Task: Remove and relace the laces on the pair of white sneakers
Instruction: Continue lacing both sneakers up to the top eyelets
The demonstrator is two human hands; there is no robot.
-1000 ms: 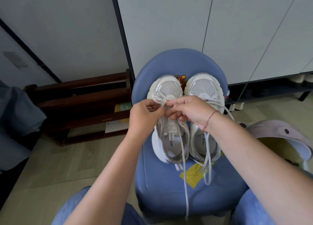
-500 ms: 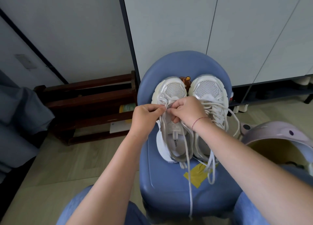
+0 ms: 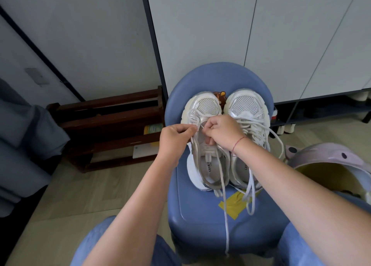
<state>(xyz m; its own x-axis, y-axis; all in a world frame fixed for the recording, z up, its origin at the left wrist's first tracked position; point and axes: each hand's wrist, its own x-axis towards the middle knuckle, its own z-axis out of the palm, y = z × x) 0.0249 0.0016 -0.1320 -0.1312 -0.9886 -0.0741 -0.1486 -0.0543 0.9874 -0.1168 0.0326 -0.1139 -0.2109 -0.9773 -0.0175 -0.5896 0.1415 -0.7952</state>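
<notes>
Two white sneakers stand side by side, toes away from me, on a blue chair (image 3: 200,221). On the left sneaker (image 3: 204,109) only the eyelets near the toe hold lace. My left hand (image 3: 176,137) pinches the white lace (image 3: 223,195) at its left eyelets. My right hand (image 3: 222,133) has its fingers curled over the tongue and pinches the same lace by the toe. One long end trails down over the chair's front edge. The right sneaker (image 3: 247,107) is laced, with loose ends lying over its heel.
A dark wooden rack (image 3: 112,129) stands on the floor to the left. Grey cabinet doors (image 3: 281,35) rise behind the chair. A lilac helmet-like shell (image 3: 325,157) sits at the right. Yellow tape (image 3: 234,203) is stuck on the seat. My knees in jeans (image 3: 96,243) flank the chair.
My right hand has drawn back off the right sneaker toward the left shoe's toe eyelets. The left hand stays pinched at the lace. The view has shifted slightly.
</notes>
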